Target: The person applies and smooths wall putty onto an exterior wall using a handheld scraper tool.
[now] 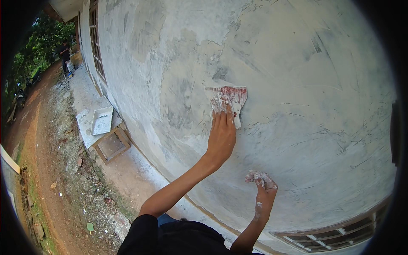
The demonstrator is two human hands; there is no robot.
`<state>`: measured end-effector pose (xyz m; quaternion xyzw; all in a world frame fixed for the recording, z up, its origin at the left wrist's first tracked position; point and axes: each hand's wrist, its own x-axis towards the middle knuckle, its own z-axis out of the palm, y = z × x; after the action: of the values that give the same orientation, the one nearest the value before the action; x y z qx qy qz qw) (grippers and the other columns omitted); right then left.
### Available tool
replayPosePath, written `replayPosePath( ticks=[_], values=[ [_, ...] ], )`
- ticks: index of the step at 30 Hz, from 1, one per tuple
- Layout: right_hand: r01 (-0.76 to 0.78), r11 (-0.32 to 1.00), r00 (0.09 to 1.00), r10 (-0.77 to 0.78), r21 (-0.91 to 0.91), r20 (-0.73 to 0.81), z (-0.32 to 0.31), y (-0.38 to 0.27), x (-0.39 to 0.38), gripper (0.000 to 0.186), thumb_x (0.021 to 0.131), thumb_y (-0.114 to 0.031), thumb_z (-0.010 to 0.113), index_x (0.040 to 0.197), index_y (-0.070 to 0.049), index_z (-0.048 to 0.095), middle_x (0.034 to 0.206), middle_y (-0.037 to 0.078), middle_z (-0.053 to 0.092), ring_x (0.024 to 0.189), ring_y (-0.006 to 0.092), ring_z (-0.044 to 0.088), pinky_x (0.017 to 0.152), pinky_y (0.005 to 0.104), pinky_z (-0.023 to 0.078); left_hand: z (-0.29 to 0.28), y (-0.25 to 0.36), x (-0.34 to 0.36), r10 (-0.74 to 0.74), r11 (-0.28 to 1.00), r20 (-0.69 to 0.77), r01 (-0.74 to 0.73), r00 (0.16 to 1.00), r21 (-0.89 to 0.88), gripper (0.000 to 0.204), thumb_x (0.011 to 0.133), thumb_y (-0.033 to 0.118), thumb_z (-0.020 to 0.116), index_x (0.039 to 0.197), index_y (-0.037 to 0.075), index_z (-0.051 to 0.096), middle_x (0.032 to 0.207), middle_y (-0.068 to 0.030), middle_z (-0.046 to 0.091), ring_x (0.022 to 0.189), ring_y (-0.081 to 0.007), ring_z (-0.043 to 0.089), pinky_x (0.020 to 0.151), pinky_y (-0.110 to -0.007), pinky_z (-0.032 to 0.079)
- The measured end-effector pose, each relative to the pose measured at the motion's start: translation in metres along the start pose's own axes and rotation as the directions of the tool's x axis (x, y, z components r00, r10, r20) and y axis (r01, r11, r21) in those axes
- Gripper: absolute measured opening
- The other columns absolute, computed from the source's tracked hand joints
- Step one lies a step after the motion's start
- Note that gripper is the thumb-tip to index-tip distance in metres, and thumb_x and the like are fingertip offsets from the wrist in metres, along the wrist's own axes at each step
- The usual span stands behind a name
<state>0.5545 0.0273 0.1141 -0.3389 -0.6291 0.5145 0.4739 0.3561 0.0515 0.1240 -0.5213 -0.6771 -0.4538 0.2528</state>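
Note:
My left hand [222,131] reaches up to the wall, its fingers smeared with white paste. It grips a wide putty knife [240,96], red under a coat of white, and presses it against the wall [272,123]. The wall is grey and off-white, with uneven patches and dark scratches around the blade. Lower and to the right, my right hand [264,187] hangs in front of the wall with its fingers curled together. White paste covers these fingers too, and whatever they may hold cannot be made out.
At the left, a white-stained tray [102,120] rests on a low wooden bench [111,146] beside the wall. Barred windows [95,42] are at upper left and lower right. A dirt path [46,170] runs along the left, with another person [65,55] standing far off.

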Motion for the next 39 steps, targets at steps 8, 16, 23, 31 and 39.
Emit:
replayPosePath(
  ticks=[8, 16, 23, 31, 39],
  values=[
    [0.008, 0.999, 1.0, -0.008, -0.047, 0.01, 0.0, -0.004, -0.004, 0.017, 0.084, 0.001, 0.054, 0.094, 0.007, 0.066, 0.079, 0.012, 0.067, 0.074, 0.0176, 0.06, 0.09, 0.0343, 0.043, -0.041, 0.011, -0.026, -0.001, 0.992, 0.243, 0.032, 0.97, -0.124, 0.055, 0.076, -0.011, 0.047, 0.128, -0.019, 0.033, 0.118, -0.0337, 0.045, 0.115, -0.0459, 0.044, 0.106, -0.048, 0.031],
    [-0.004, 0.999, 1.0, 0.004, -0.049, -0.007, -0.001, -0.001, -0.005, 0.016, 0.086, 0.0, 0.054, 0.094, 0.006, 0.067, 0.077, 0.011, 0.066, 0.073, 0.0174, 0.059, 0.09, 0.0348, 0.042, -0.065, -0.026, 0.015, -0.094, 0.982, -0.169, 0.064, 0.981, -0.178, 0.061, 0.075, -0.014, 0.044, 0.133, -0.017, 0.027, 0.124, -0.0362, 0.038, 0.117, -0.0516, 0.038, 0.105, -0.049, 0.032],
    [-0.018, 1.0, 0.999, 0.018, -0.011, 0.03, -0.003, 0.007, -0.007, 0.013, 0.087, 0.001, 0.057, 0.095, 0.006, 0.066, 0.083, 0.011, 0.067, 0.077, 0.0177, 0.061, 0.081, 0.031, 0.046, -0.007, 0.021, 0.005, -0.073, 0.992, 0.056, 0.079, 0.996, -0.097, 0.059, 0.075, -0.01, 0.047, 0.13, -0.021, 0.029, 0.113, -0.035, 0.044, 0.112, -0.0473, 0.042, 0.107, -0.052, 0.027],
    [-0.028, 1.0, 0.999, 0.028, 0.004, 0.03, -0.009, 0.008, -0.009, 0.014, 0.087, 0.0, 0.057, 0.095, 0.006, 0.067, 0.083, 0.012, 0.067, 0.077, 0.0181, 0.061, 0.082, 0.0321, 0.046, -0.036, -0.001, -0.06, 0.028, 0.955, 0.061, -0.009, 0.998, -0.295, 0.067, 0.068, -0.014, 0.05, 0.133, -0.01, 0.036, 0.123, -0.0287, 0.046, 0.121, -0.0493, 0.039, 0.106, -0.052, 0.029],
    [-0.011, 0.999, 1.0, 0.012, -0.047, 0.025, 0.002, 0.002, -0.01, 0.016, 0.084, 0.0, 0.054, 0.092, 0.006, 0.067, 0.078, 0.011, 0.067, 0.072, 0.0184, 0.06, 0.084, 0.0328, 0.045, -0.046, -0.052, 0.025, 0.177, 0.972, -0.227, -0.207, 0.958, -0.113, 0.064, 0.069, -0.012, 0.054, 0.131, -0.007, 0.041, 0.109, -0.0218, 0.052, 0.11, -0.0408, 0.048, 0.104, -0.05, 0.034]
  ],
)
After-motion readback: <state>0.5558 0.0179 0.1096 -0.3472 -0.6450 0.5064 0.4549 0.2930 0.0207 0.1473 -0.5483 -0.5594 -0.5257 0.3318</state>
